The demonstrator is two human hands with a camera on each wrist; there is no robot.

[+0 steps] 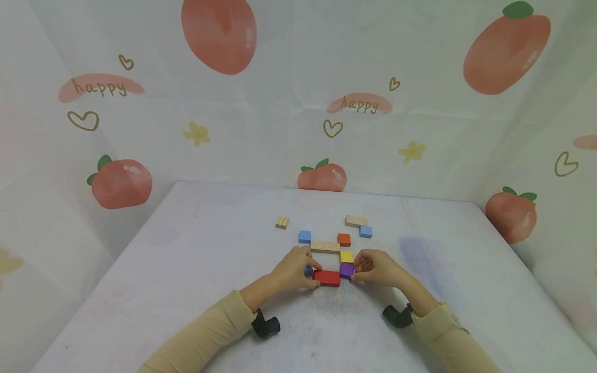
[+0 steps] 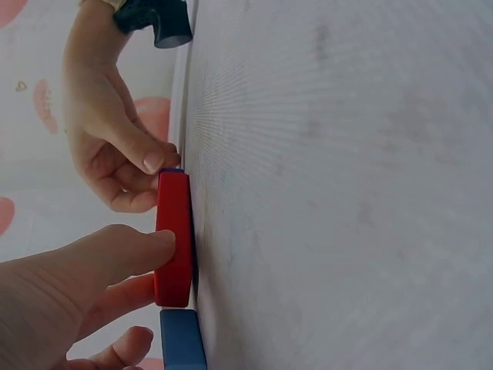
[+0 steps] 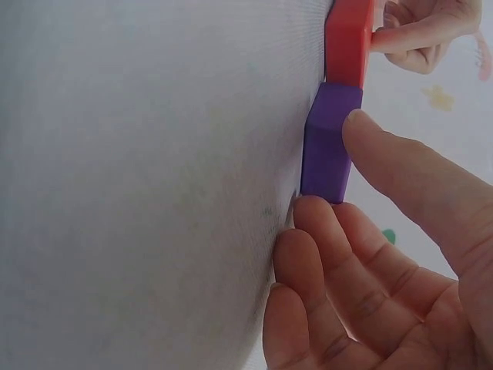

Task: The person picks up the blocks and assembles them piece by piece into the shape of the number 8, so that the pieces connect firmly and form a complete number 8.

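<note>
My left hand (image 1: 293, 270) pinches a red rectangular block (image 1: 327, 280) lying on the table, thumb on its near side and fingers behind. My right hand (image 1: 380, 268) holds a purple block (image 1: 346, 271) at the red block's right end, with its thumb on the near side and curled fingers at the right. In the right wrist view, the purple block (image 3: 327, 146) sits end to end with the red one. A dark blue block (image 2: 182, 339) lies at the red block's left end, partly covered by my left hand in the head view. Behind the purple block is a yellow block (image 1: 346, 257).
A long wooden block (image 1: 325, 247) lies behind, between a light blue block (image 1: 304, 237) and the yellow one. Near it is an orange block (image 1: 344, 240). Farther back are a wooden block (image 1: 356, 221), another light blue block (image 1: 366, 232) and a small ridged wooden block (image 1: 282, 223).
</note>
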